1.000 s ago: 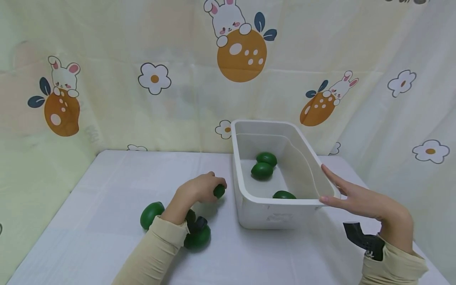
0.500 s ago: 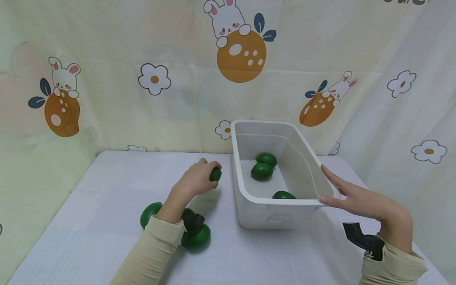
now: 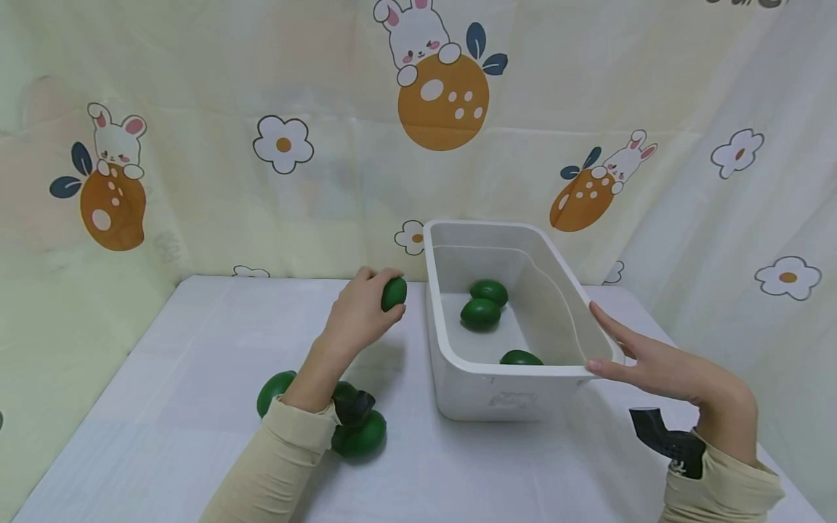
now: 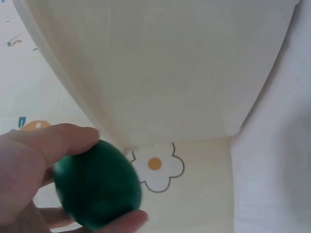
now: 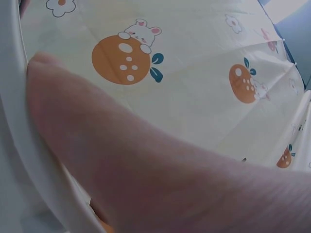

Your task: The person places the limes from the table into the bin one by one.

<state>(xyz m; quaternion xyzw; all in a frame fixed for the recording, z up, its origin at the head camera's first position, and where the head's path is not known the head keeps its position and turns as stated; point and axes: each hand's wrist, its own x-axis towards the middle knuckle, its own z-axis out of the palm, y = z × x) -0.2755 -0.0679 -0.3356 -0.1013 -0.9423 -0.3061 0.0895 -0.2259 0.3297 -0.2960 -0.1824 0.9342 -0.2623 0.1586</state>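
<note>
My left hand (image 3: pixel 362 309) grips a smooth, dark green oval fruit (image 3: pixel 394 294) between thumb and fingers, raised above the table just left of the white plastic bin (image 3: pixel 510 392). In the left wrist view the same green oval fruit (image 4: pixel 97 187) sits in the curled fingers, with the bin's outer wall (image 4: pixel 170 68) beyond it. My right hand (image 3: pixel 660 367) holds the bin's near right corner, thumb on the front rim and fingers along the right side. The right wrist view shows the thumb (image 5: pixel 73 107) lying against the bin's rim (image 5: pixel 29 155).
Inside the bin lie three green oval fruits, one (image 3: pixel 480 314) towards the back and another (image 3: pixel 521 358) partly behind the front rim. Several more, including one at left (image 3: pixel 275 392) and one in front (image 3: pixel 361 436), lie by my left wrist. A patterned curtain (image 3: pixel 340 196) hangs behind the table.
My left hand has lifted the green oval fruit up and away from the table, slightly leftward. My right hand and the bin have stayed in place.
</note>
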